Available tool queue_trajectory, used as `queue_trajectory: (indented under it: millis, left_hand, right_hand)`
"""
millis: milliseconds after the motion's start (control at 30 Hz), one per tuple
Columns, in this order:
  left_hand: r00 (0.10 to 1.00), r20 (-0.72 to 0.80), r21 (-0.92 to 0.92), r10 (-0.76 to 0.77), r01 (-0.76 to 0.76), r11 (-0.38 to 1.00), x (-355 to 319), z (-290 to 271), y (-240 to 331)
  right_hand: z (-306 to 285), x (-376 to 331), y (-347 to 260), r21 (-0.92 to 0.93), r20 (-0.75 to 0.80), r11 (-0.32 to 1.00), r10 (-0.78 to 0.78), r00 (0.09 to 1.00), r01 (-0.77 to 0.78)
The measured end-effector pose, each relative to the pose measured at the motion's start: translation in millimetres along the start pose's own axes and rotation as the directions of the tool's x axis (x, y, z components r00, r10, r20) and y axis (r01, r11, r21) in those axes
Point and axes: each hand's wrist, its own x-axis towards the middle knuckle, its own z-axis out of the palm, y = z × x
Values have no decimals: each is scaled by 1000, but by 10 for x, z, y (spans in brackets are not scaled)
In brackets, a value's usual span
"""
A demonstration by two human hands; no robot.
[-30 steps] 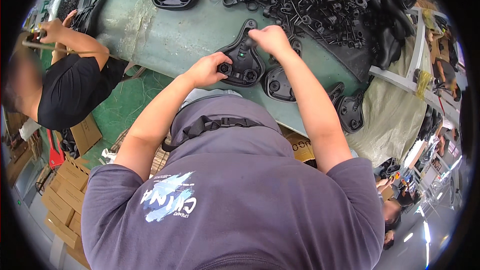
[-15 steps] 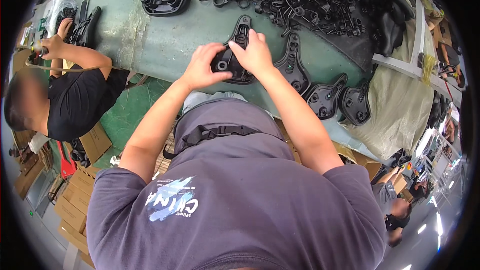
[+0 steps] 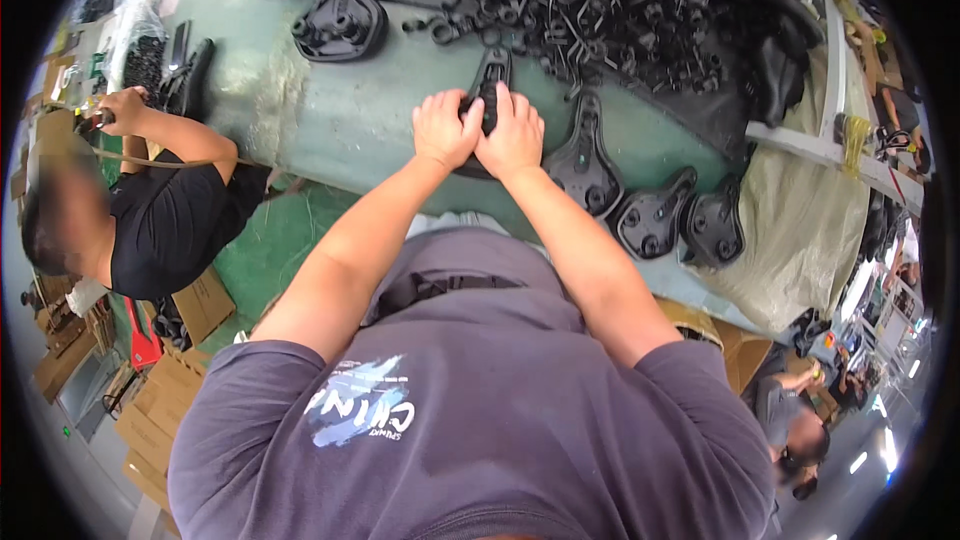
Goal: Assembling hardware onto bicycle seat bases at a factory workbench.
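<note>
On the green worktable (image 3: pixel 245 80), a black saddle-shaped plastic part (image 3: pixel 494 64) lies with its narrow end pointing away from me. My left hand (image 3: pixel 442 132) is closed over its left side, fingers bent and pressed against it. From the other side my right hand (image 3: pixel 513 136) grips it, and the two thumbs come close together over the middle. Most of the wide near end is hidden under my hands. Just right of them lies a similar black part (image 3: pixel 585 162), with two smaller ones (image 3: pixel 648 215) (image 3: pixel 713 224) beyond it.
A heap of small black plastic fittings (image 3: pixel 600 15) covers the table's far side. More saddle-shaped parts (image 3: pixel 342 20) lie at the far left. A co-worker (image 3: pixel 165 210) handles black pieces at the left. A metal frame (image 3: pixel 835 130) stands at the right, near draped plastic sheeting (image 3: pixel 800 240).
My left hand has moved right and closed in beside my right hand; both now press over the part's middle. Earlier they were spread around its sides. The whole view has shifted slightly.
</note>
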Motion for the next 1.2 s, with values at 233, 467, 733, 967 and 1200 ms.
queue_trajectory:
  millis: [233, 467, 733, 967, 1200]
  left_hand:
    - [631, 601, -204, -490, 714, 670, -54, -15, -610]
    - [572, 485, -480, -662, 807, 345, -883, -486, -1252]
    - [266, 249, -969, -931, 78, -236, -642, -1599, -3142]
    - [767, -33, -580, -641, 508, 637, -391, -477, -1845]
    - [891, 373, 26, 258, -288, 957, -61, -209, 10]
  right_hand:
    - [-505, -109, 393, 309, 147, 951, -77, 986, 28]
    - [-1024, -613, 1489, -129, -82, 988, 72, 994, -82]
    - [-940, -836, 1471, -45, 351, 960, 275, 895, -277]
    - [-1021, -732, 1581, -74, 23, 994, -79, 997, 81]
    - [-1767, -734, 2695, -419, -103, 589, 725, 681, -691]
